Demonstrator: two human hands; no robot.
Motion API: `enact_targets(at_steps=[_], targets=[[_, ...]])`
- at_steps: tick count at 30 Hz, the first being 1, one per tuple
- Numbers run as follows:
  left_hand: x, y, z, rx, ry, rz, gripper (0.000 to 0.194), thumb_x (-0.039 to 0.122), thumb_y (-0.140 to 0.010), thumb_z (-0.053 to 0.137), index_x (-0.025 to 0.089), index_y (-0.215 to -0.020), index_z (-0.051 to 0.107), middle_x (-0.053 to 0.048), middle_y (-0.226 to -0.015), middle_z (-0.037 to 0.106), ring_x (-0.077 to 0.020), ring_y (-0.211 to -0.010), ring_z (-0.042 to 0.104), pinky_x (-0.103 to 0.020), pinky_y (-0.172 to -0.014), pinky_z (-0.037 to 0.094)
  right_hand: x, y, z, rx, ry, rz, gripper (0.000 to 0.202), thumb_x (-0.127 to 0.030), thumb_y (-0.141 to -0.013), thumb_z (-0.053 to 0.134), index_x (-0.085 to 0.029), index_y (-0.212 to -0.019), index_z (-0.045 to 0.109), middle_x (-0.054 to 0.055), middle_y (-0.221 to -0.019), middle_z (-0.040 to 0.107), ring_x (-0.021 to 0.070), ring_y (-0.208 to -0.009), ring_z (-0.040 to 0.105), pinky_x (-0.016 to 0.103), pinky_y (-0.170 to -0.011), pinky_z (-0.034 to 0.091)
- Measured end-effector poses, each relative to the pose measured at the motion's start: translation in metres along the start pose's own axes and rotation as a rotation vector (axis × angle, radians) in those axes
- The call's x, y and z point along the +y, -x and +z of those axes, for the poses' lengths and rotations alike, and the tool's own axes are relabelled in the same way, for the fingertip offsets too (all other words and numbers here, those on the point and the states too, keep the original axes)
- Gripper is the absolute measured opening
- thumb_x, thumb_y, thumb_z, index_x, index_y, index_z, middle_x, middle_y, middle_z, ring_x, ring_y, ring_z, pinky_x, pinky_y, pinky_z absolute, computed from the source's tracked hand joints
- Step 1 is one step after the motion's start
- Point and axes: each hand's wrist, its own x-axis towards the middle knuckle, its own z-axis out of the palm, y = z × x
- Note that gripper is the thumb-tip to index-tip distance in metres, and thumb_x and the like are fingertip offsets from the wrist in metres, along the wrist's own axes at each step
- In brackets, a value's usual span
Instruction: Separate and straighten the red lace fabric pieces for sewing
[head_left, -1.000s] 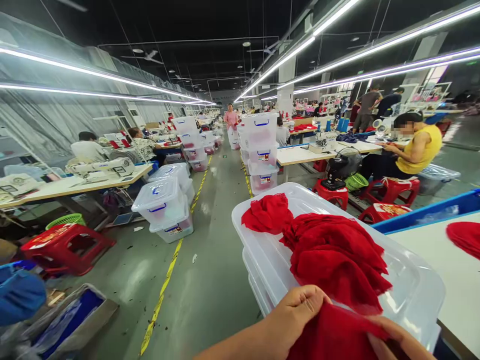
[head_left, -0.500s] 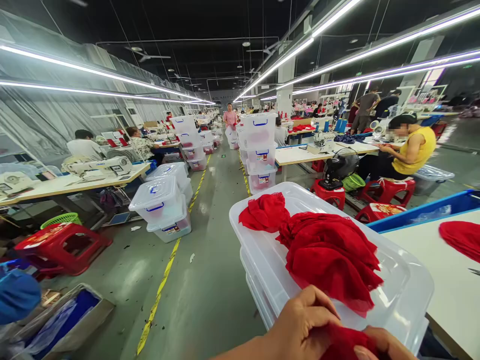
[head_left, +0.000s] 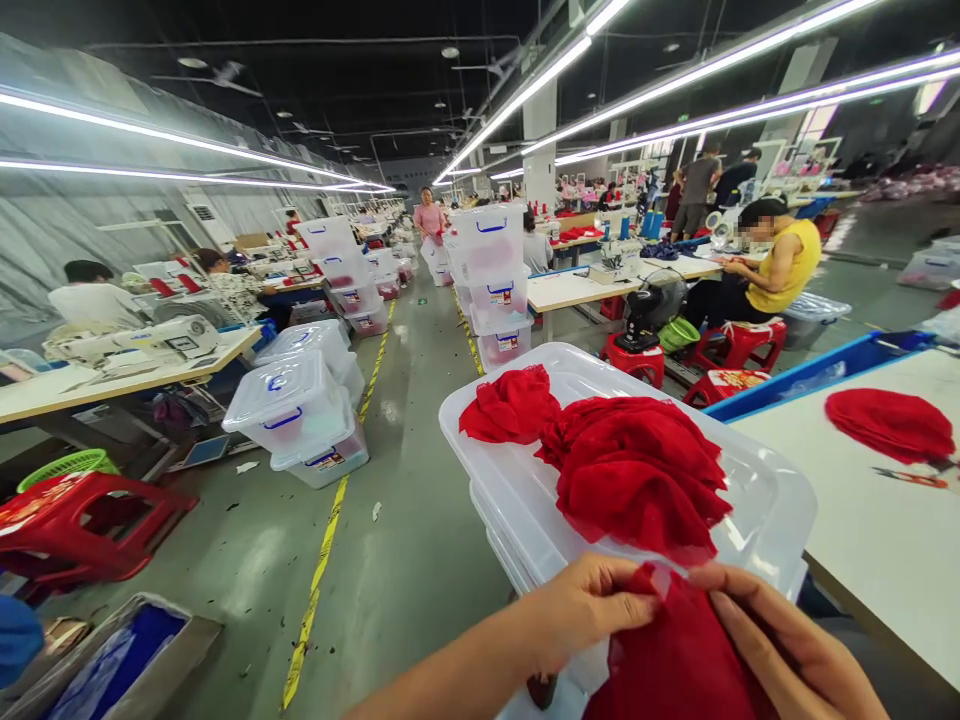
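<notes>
My left hand (head_left: 592,610) pinches the upper left edge of a piece of red sheer fabric (head_left: 667,660). My right hand (head_left: 780,630) grips the same piece at its upper right, so it hangs spread between them, its lower part cut off by the frame. Just beyond my hands, a heap of red fabric (head_left: 641,470) lies on the white translucent lid (head_left: 765,500) of a stacked plastic box. A smaller red bundle (head_left: 510,403) rests at the lid's far left corner.
At the right, a white table (head_left: 862,520) bears a red fabric pile (head_left: 892,425) and thread snips (head_left: 911,478). Stacked boxes (head_left: 292,400) line the aisle (head_left: 405,430). A seated person in yellow (head_left: 787,265) works beyond; another person (head_left: 429,220) stands down the aisle. A red stool (head_left: 90,520) is at left.
My hands have lifted the red piece a little and opened it out, so more of it shows. The view has turned slightly right, bringing the snips into sight.
</notes>
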Motion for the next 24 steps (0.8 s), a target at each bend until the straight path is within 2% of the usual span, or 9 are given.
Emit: enact_targets(at_steps=[3, 6, 8, 13, 16, 18, 21, 22, 24], targets=[[0.002, -0.007, -0.003, -0.056, 0.012, -0.155, 0.023, 0.023, -0.058, 0.074, 0.017, -0.08, 0.071, 0.001, -0.07, 0.062, -0.0089, -0.064, 0.055, -0.019, -0.062, 0.039, -0.012, -0.005, 0.005, 0.053, -0.124, 0.015, 0.041, -0.053, -0.07, 0.075, -0.024, -0.1, 0.07, 0.007, -0.095, 0.071, 0.0247, -0.09, 0.066, 0.025, -0.073, 0.056], [0.003, -0.012, -0.003, -0.067, 0.052, -0.167, 0.025, 0.013, -0.054, 0.063, 0.017, -0.078, 0.071, 0.0, -0.072, 0.063, -0.0094, -0.066, 0.055, -0.019, -0.062, 0.04, -0.021, -0.005, 0.013, 0.081, -0.202, 0.025, 0.044, -0.053, -0.07, 0.075, -0.024, -0.102, 0.067, 0.005, -0.084, 0.068, 0.0191, -0.075, 0.062, 0.023, -0.063, 0.053], [0.005, -0.013, -0.001, -0.087, 0.072, -0.156, 0.026, 0.015, -0.055, 0.063, 0.016, -0.079, 0.071, -0.001, -0.074, 0.066, -0.0102, -0.068, 0.056, -0.019, -0.063, 0.04, -0.023, -0.004, 0.015, 0.12, -0.172, 0.01, 0.043, -0.054, -0.07, 0.076, -0.024, -0.1, 0.067, 0.003, -0.08, 0.066, 0.0153, -0.07, 0.058, 0.02, -0.06, 0.049], [0.011, -0.012, 0.004, -0.175, -0.004, -0.104, 0.03, 0.036, -0.073, 0.072, 0.016, -0.095, 0.073, -0.005, -0.084, 0.07, -0.0137, -0.077, 0.06, -0.023, -0.075, 0.043, -0.02, -0.002, 0.013, 0.165, -0.08, -0.048, 0.034, -0.052, -0.076, 0.071, -0.024, -0.095, 0.067, 0.002, -0.081, 0.064, 0.0145, -0.073, 0.056, 0.019, -0.062, 0.047], [0.013, -0.014, 0.007, -0.219, 0.015, -0.109, 0.028, 0.034, -0.07, 0.077, 0.015, -0.091, 0.074, -0.005, -0.082, 0.071, -0.0133, -0.076, 0.061, -0.023, -0.075, 0.044, -0.018, -0.004, 0.009, 0.188, -0.067, -0.051, 0.03, -0.049, -0.078, 0.069, -0.024, -0.094, 0.067, 0.002, -0.083, 0.065, 0.0153, -0.074, 0.057, 0.022, -0.064, 0.048], [0.013, -0.016, 0.008, -0.205, 0.036, -0.102, 0.025, 0.029, -0.07, 0.076, 0.016, -0.091, 0.074, -0.005, -0.083, 0.072, -0.0136, -0.076, 0.063, -0.023, -0.075, 0.045, -0.016, -0.004, 0.006, 0.272, -0.001, -0.085, 0.03, -0.049, -0.078, 0.068, -0.024, -0.095, 0.066, 0.004, -0.089, 0.066, 0.0173, -0.078, 0.059, 0.025, -0.066, 0.049], [0.012, -0.021, 0.009, -0.138, 0.085, -0.087, 0.024, 0.018, -0.07, 0.07, 0.019, -0.094, 0.073, -0.004, -0.085, 0.073, -0.0138, -0.075, 0.064, -0.023, -0.071, 0.047, -0.009, 0.002, 0.002, 0.483, 0.212, -0.212, 0.029, -0.05, -0.08, 0.063, -0.023, -0.091, 0.066, 0.007, -0.098, 0.064, 0.0216, -0.087, 0.06, 0.029, -0.072, 0.05], [0.011, -0.022, 0.009, -0.112, 0.11, -0.085, 0.026, 0.015, -0.07, 0.067, 0.019, -0.095, 0.073, -0.004, -0.084, 0.073, -0.0137, -0.075, 0.065, -0.023, -0.07, 0.047, -0.006, 0.005, 0.001, 0.491, 0.253, -0.22, 0.03, -0.051, -0.082, 0.06, -0.022, -0.09, 0.066, 0.007, -0.096, 0.065, 0.0221, -0.087, 0.06, 0.03, -0.072, 0.05], [0.009, -0.024, 0.011, -0.081, 0.134, -0.067, 0.028, 0.012, -0.069, 0.064, 0.019, -0.096, 0.072, -0.004, -0.083, 0.072, -0.0138, -0.074, 0.064, -0.023, -0.07, 0.048, -0.001, 0.013, 0.003, 0.365, 0.234, -0.154, 0.033, -0.052, -0.085, 0.056, -0.022, -0.092, 0.066, 0.007, -0.092, 0.066, 0.0224, -0.083, 0.062, 0.031, -0.07, 0.051]])
